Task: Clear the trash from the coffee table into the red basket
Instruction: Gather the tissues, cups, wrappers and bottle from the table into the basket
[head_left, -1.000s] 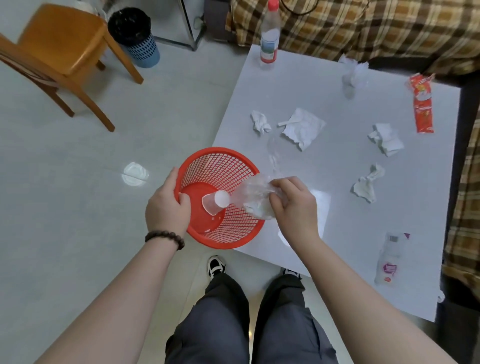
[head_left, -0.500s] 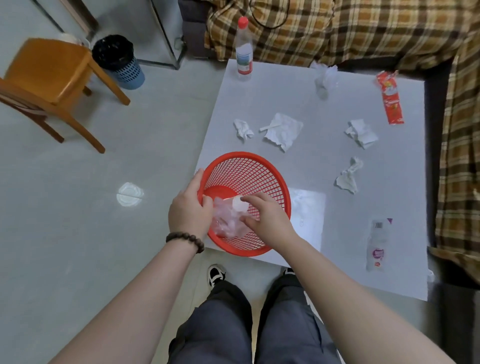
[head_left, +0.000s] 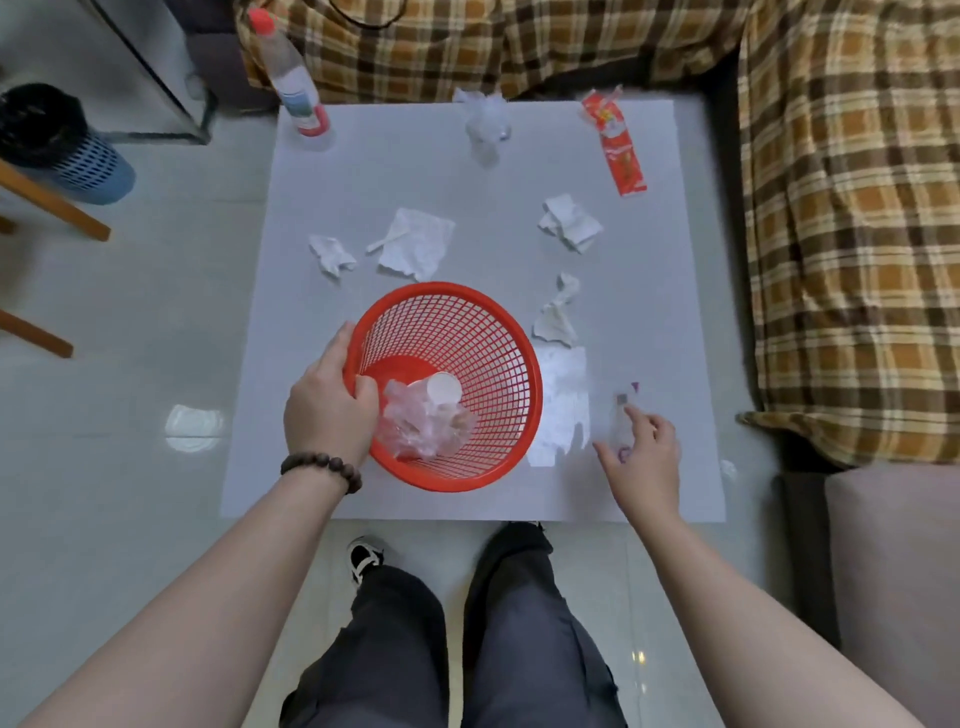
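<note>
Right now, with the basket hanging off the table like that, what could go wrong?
The red basket is tilted and juts past the table edge, steadied only by the left hand; if that grip slips, it could tip and spill the crushed clear bottle already inside. The right hand is reaching over a small clear bottle lying flat, which might roll or get knocked off the near edge.

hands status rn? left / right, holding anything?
Left hand: closed on the rim of the red basket.
Right hand: open, fingers spread over the small clear bottle, not gripping it yet.
</note>
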